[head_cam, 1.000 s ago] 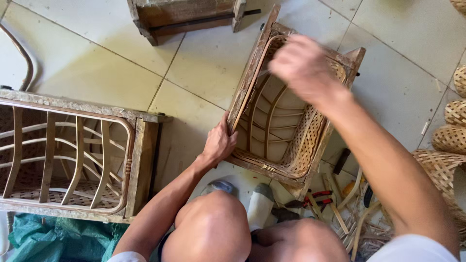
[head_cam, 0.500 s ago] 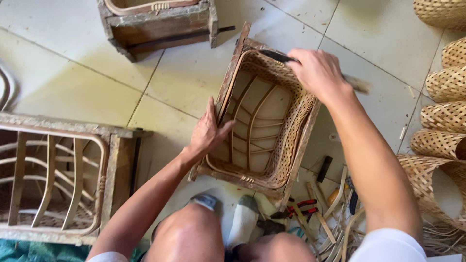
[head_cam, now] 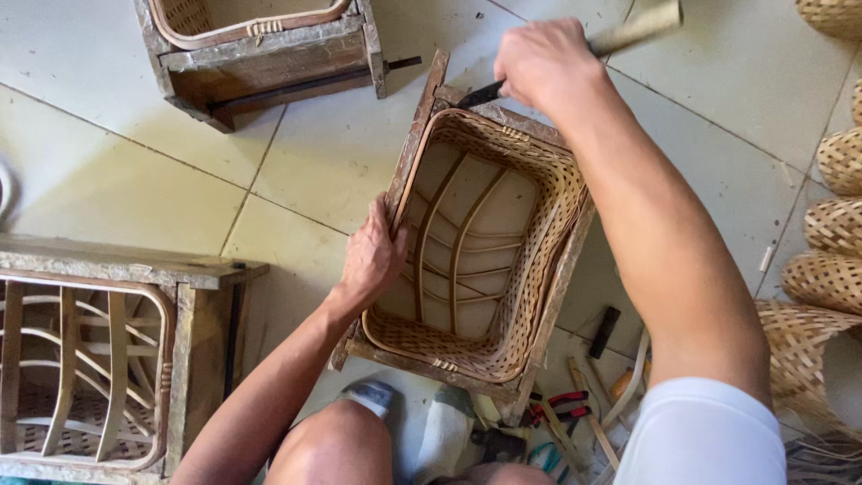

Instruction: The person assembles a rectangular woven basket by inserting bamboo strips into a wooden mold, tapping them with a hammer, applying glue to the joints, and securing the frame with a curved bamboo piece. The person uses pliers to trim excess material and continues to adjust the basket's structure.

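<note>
The woven basket (head_cam: 476, 260) in its wooden frame (head_cam: 422, 117) is standing on the tiled floor (head_cam: 135, 171), directly ahead of the person's knees, and serves as the reference point here. The left hand (head_cam: 373, 256) is pressing against the frame's left side, fingers wrapped over the rim, apparently steadying the piece so it is not shifting under work. The right hand (head_cam: 543, 63) is closing tightly around the handle of a tool (head_cam: 628, 31) above the basket's far edge; a dark tip is resting near the far-left corner of the frame, judged to be where the work is being applied. A second framed basket (head_cam: 260, 45) is lying beyond the basket; a third frame (head_cam: 99, 359) is sitting to its left. Finished woven baskets (head_cam: 831, 260) are stacked to its right, and pliers (head_cam: 557, 409) and loose strips are lying just nearer than it.
</note>
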